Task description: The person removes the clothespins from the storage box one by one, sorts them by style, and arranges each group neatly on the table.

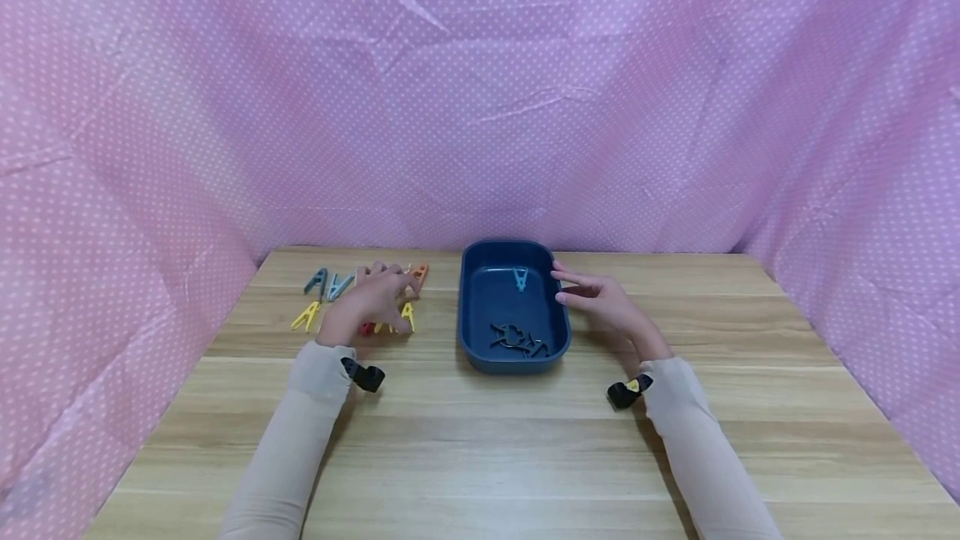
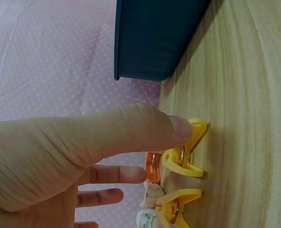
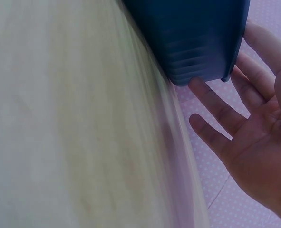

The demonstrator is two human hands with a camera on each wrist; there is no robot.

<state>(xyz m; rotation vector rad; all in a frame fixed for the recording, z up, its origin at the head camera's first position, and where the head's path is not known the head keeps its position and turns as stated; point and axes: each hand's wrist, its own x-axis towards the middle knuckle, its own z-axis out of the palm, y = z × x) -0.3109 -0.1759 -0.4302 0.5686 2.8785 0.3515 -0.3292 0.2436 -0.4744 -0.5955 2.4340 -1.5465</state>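
My left hand (image 1: 372,300) is over a group of plastic clips at the left, fingers spread and loosely bent. In the left wrist view its thumb (image 2: 145,128) reaches a yellow clip (image 2: 184,164); whether they touch I cannot tell. Another yellow clip (image 2: 174,207) and an orange clip (image 2: 152,167) lie beside it. Part of a red clip (image 1: 367,328) shows under the hand. My right hand (image 1: 609,305) rests its fingertips against the right side of a dark blue bin (image 1: 513,366), fingers extended. Inside are a light blue clip (image 1: 520,278) and several dark green clips (image 1: 519,341).
Left of my left hand lie a grey-blue clip (image 1: 317,280), a light blue clip (image 1: 340,286) and a yellow clip (image 1: 306,317). The wooden table (image 1: 480,457) ends at a pink dotted curtain (image 1: 495,107) behind the bin.
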